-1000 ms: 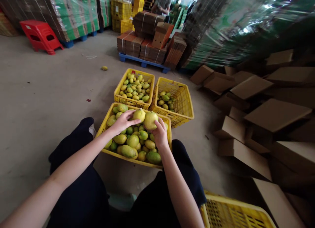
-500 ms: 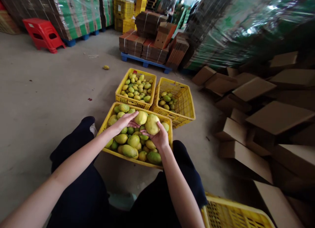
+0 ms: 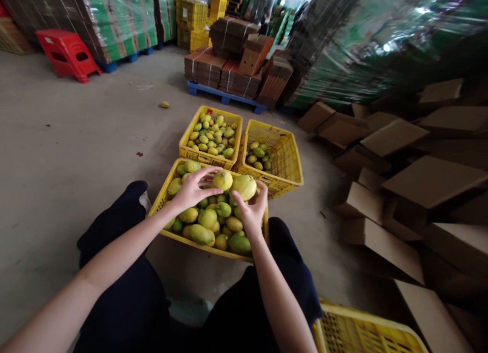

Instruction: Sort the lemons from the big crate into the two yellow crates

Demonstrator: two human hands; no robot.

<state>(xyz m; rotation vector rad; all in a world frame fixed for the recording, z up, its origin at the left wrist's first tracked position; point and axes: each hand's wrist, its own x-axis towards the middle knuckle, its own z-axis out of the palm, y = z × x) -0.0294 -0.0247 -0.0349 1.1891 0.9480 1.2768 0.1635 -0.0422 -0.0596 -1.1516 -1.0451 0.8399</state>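
Over the near yellow crate (image 3: 168, 231), which is filled with yellow and green lemons, both my hands are raised. My left hand (image 3: 192, 190) has thumb and fingers curved around a round yellow lemon (image 3: 222, 180). My right hand (image 3: 253, 208) grips a larger, pale yellow lemon (image 3: 244, 187) from its right side, thumb toward me. The two held lemons are side by side, nearly touching. Beneath them lie loose lemons (image 3: 208, 218) of several sizes, some partly hidden by my hands.
Beyond stand a left crate (image 3: 211, 162) full of lemons and a right crate (image 3: 285, 157) with a few. Empty cardboard boxes (image 3: 392, 137) are heaped right. Another yellow crate (image 3: 366, 320) is near my right knee. A red stool (image 3: 68, 51) and stray lemon (image 3: 164, 104) are farther off.
Both lemons have been turned in my hands and shifted slightly right. My left fingers now arch over their lemon, and my right thumb has moved to the near side of the other.
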